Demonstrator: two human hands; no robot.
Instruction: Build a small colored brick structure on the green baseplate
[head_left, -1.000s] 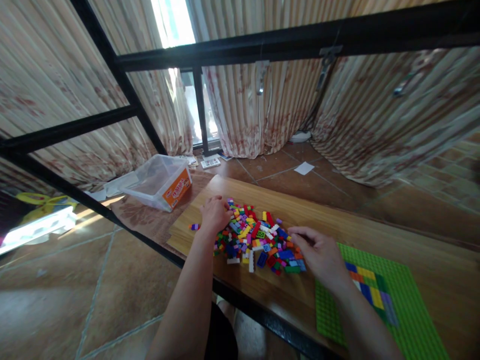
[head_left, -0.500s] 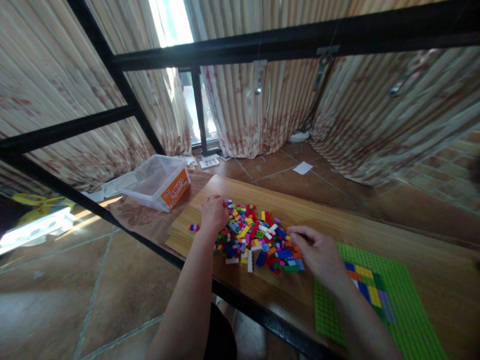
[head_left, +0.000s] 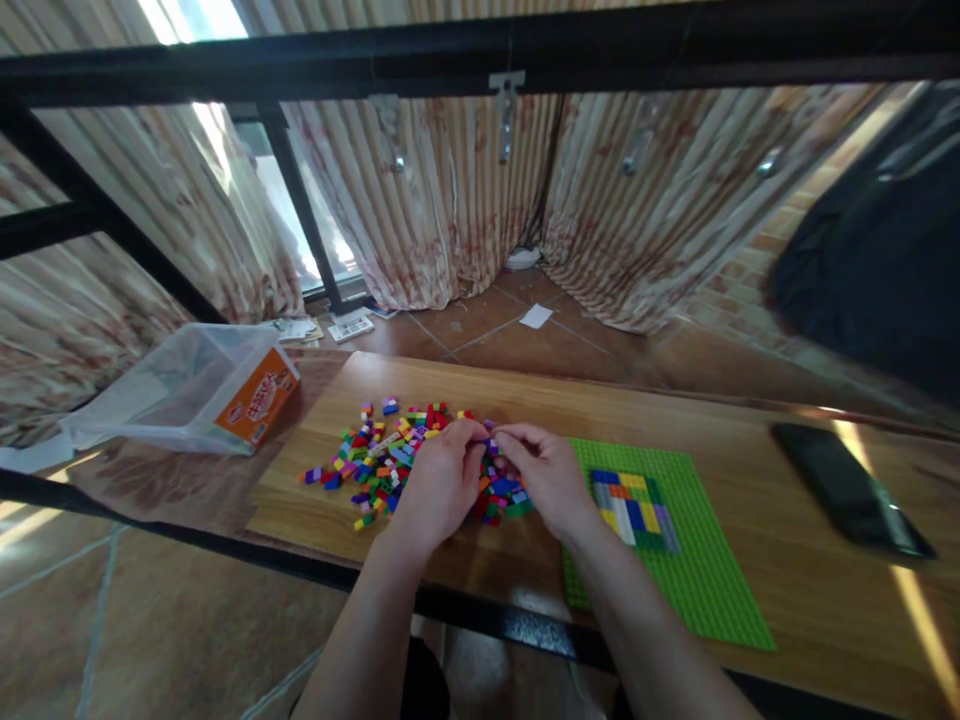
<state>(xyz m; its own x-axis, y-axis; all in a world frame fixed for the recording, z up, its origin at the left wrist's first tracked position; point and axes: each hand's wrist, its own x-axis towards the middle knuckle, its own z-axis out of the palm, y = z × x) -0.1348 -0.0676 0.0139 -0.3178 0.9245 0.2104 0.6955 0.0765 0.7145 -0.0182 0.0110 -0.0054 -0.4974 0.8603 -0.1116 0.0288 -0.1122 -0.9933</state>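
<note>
Over the right part of a pile of loose, many-coloured building bricks (head_left: pixel 386 465), my two hands meet at their fingertips. My left hand (head_left: pixel 450 470) is closed in a pinch, and my right hand (head_left: pixel 544 475) pinches from the other side. Between the fingertips is a small dark brick (head_left: pixel 487 438), blue or purple, partly hidden by the fingers. Just right of my right hand lies a green studded baseplate (head_left: pixel 709 570). On it a flat patch of joined bricks (head_left: pixel 636 512) shows blue, yellow, orange, white, green, grey and purple.
The wooden tabletop (head_left: pixel 750 450) has a dark phone (head_left: pixel 847 490) at its right. At the left stands a clear plastic bin (head_left: pixel 202 380) with an orange label. A black metal bar (head_left: pixel 480 55) crosses above, in front of curtains (head_left: pixel 435 220). A dark bag-like shape (head_left: pixel 877 240) is at the far right.
My left hand has moved from the pile's left side to its right part, meeting my right hand. The bricks it covered now show, more spread out. The view has turned right, revealing the phone.
</note>
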